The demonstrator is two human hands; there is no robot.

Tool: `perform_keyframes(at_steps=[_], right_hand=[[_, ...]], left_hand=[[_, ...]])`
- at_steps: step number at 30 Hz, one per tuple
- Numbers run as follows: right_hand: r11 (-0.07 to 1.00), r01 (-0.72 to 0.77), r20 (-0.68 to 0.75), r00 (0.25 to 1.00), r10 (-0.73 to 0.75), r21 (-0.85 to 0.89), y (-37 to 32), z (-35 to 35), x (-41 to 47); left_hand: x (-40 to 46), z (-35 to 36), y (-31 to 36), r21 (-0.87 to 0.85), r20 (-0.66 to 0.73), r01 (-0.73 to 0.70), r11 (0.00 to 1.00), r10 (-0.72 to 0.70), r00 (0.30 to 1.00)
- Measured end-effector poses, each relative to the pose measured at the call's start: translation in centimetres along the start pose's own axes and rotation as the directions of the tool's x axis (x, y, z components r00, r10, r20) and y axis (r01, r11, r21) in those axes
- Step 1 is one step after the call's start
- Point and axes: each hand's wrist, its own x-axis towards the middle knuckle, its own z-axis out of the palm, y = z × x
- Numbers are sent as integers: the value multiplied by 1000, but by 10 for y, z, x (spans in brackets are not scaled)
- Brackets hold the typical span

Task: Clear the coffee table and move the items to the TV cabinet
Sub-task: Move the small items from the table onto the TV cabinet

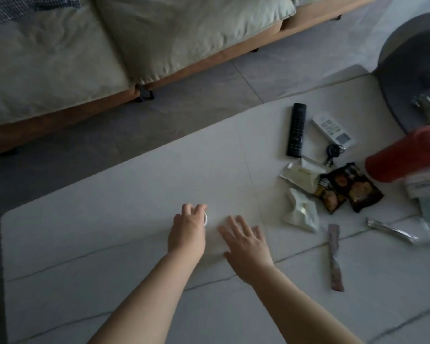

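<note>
My left hand curls over a small white round object on the pale coffee table; only its rim shows past my fingers. Beside it my right hand lies flat with fingers spread, holding nothing. Further right on the table lie a black remote, a white remote, a key ring, dark snack packets, pale packets, a long thin sachet and a red container on its side.
A sofa with light cushions stands across a strip of grey floor behind the table. A grey round shape rises at the right edge. A clear wrapper and papers lie at the table's far right.
</note>
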Motion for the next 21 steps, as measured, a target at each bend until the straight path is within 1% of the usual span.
perform_keyframes(at_steps=[3, 5, 6, 7, 9, 10, 12, 14, 15, 16, 19, 21], right_hand=[[1000, 24, 27, 999, -24, 9, 34, 18, -47], [1000, 26, 65, 998, -27, 13, 54, 20, -71], [1000, 11, 59, 998, -13, 29, 63, 18, -80], [998, -23, 34, 999, 21, 60, 72, 14, -87], [973, -167, -34, 984, 174, 160, 92, 4, -100], [940, -259, -67, 958, 279, 222, 102, 0, -105], [838, -425, -103, 869, 483, 342, 124, -8, -112], [726, -529, -85, 780, 620, 439, 141, -12, -114], [677, -560, -65, 746, 663, 477, 148, -10, -115], [647, -575, -50, 727, 685, 501, 154, -7, -115], [625, -582, -30, 719, 694, 521, 164, 5, -110], [625, -590, -45, 708, 705, 511, 167, 11, -104]], left_hand=[[-27, 18, 21, 15, 66, -48, 999, 47, 997], [-40, 27, 37, 0, 97, -70, 998, 70, 993], [-45, 30, 45, -17, 110, -85, 996, 86, 990], [-50, 33, 53, -36, 121, -100, 994, 104, 987], [-58, 39, 69, -64, 133, -130, 989, 138, 981], [-61, 41, 78, -74, 135, -144, 987, 152, 979], [-65, 48, 98, -93, 128, -161, 983, 172, 977], [-67, 53, 113, -126, 105, -164, 978, 177, 979], [-67, 57, 122, -139, 97, -175, 975, 189, 977], [-68, 62, 130, -149, 92, -190, 971, 205, 975], [-67, 78, 150, -155, 73, -259, 953, 272, 959], [-66, 88, 161, -170, 42, -291, 942, 302, 953]])
